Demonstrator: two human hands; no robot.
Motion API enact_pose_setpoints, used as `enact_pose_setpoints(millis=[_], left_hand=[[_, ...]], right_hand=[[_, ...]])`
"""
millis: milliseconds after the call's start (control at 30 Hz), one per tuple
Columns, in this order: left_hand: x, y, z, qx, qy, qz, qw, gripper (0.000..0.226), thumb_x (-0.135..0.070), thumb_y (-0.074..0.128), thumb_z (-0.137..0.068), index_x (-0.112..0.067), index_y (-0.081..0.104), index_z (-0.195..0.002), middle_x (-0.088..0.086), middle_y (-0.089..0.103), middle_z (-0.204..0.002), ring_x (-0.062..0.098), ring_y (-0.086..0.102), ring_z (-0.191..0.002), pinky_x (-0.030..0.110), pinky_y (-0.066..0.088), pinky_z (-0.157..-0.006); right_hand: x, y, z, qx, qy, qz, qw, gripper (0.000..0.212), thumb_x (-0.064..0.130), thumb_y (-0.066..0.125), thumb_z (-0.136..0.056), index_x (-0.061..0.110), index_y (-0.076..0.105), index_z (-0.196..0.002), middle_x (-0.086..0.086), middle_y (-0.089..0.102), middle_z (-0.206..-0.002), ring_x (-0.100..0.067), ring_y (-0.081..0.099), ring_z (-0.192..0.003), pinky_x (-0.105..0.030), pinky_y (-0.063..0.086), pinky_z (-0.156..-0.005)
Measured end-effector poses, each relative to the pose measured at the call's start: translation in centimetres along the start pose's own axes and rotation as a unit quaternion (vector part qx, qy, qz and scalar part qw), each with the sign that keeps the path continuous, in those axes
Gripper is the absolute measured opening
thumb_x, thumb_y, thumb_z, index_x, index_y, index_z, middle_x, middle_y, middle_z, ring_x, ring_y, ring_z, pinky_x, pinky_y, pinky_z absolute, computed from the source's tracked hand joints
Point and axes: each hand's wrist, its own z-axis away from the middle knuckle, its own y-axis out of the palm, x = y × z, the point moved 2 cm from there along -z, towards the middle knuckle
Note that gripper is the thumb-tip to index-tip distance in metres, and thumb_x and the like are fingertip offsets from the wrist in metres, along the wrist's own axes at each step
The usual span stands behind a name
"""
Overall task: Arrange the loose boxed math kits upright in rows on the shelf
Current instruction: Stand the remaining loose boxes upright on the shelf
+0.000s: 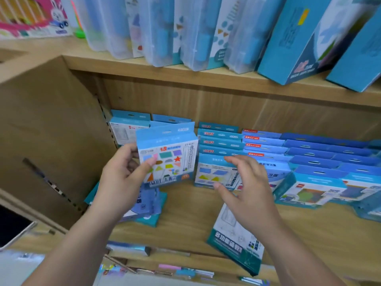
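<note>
Head camera: a boxed math kit (168, 157) printed with coloured shapes is held upright at the left of the wooden shelf (191, 221). It is gripped at its left edge by the left hand (121, 174), with the thumb laid across the front and the fingers curled behind. The right hand (245, 188) is held open, fingers spread, just in front of a second upright kit (212, 172); whether that kit is touched cannot be told. Rows of upright kits (220, 139) are ranged behind, toward the back of the shelf. A loose kit (237, 242) is laid flat at the front edge, partly overhanging it, and a flat pile (149, 205) is seen below the left hand. Clear plastic cases (160, 32) and tall blue boxes (299, 42) are stood on the upper shelf (185, 79).
</note>
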Motion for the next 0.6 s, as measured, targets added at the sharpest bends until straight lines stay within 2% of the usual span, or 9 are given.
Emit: enact_pose_setpoints(millis=[133, 233, 400, 500, 600], left_hand=[[0.6, -0.7, -3.2, -0.008, 0.004, -0.012, 1.000, 0.021, -0.031, 0.065, -0.092, -0.034, 0.061, -0.112, -0.009, 0.071, -0.108, 0.013, 0.070, -0.098, 0.045, 0.061, -0.080], [2.2, -0.7, -5.2, 0.017, -0.005, -0.040, 0.999, 0.022, -0.030, 0.066, -0.091, -0.034, 0.062, -0.112, -0.008, 0.071, -0.109, 0.011, 0.070, -0.098, 0.044, 0.061, -0.081], [4.6, -0.3, -7.9, 0.025, -0.010, -0.071, 0.997, 0.026, -0.028, 0.067, -0.092, -0.032, 0.063, -0.117, -0.007, 0.071, -0.112, 0.009, 0.070, -0.099, 0.041, 0.060, -0.085], [5.4, 0.4, -8.8, 0.029, 0.008, -0.128, 0.991, 0.034, -0.028, 0.068, -0.092, -0.031, 0.059, -0.125, -0.006, 0.063, -0.121, 0.010, 0.068, -0.097, 0.039, 0.061, -0.081], [5.8, 1.1, -8.9, 0.035, 0.001, -0.151, 0.988, 0.036, -0.031, 0.067, -0.093, -0.032, 0.055, -0.127, -0.009, 0.067, -0.116, 0.007, 0.069, -0.091, 0.040, 0.062, -0.077]], right_hand=[[-0.7, 0.9, -0.9, 0.045, -0.026, 0.125, 0.991, 0.062, 0.051, 0.065, -0.085, 0.035, 0.048, -0.143, 0.012, 0.043, -0.148, -0.019, 0.035, -0.135, -0.043, 0.034, -0.108], [-1.0, 1.5, -0.9, 0.065, -0.025, 0.187, 0.980, 0.069, 0.051, 0.069, -0.082, 0.036, 0.045, -0.145, 0.012, 0.041, -0.152, -0.018, 0.032, -0.137, -0.045, 0.035, -0.105], [-1.3, 1.9, -1.1, 0.044, -0.044, 0.242, 0.968, 0.072, 0.049, 0.078, -0.074, 0.030, 0.054, -0.140, 0.006, 0.053, -0.143, -0.021, 0.046, -0.126, -0.048, 0.044, -0.095], [-1.2, 2.0, -1.3, 0.016, -0.053, 0.274, 0.960, 0.067, 0.046, 0.080, -0.073, 0.029, 0.059, -0.135, 0.000, 0.055, -0.139, -0.025, 0.047, -0.126, -0.047, 0.037, -0.098], [-0.9, 2.1, -1.9, -0.024, -0.070, 0.294, 0.953, 0.065, 0.041, 0.082, -0.072, 0.029, 0.059, -0.131, -0.007, 0.052, -0.140, -0.031, 0.044, -0.133, -0.050, 0.033, -0.102]])
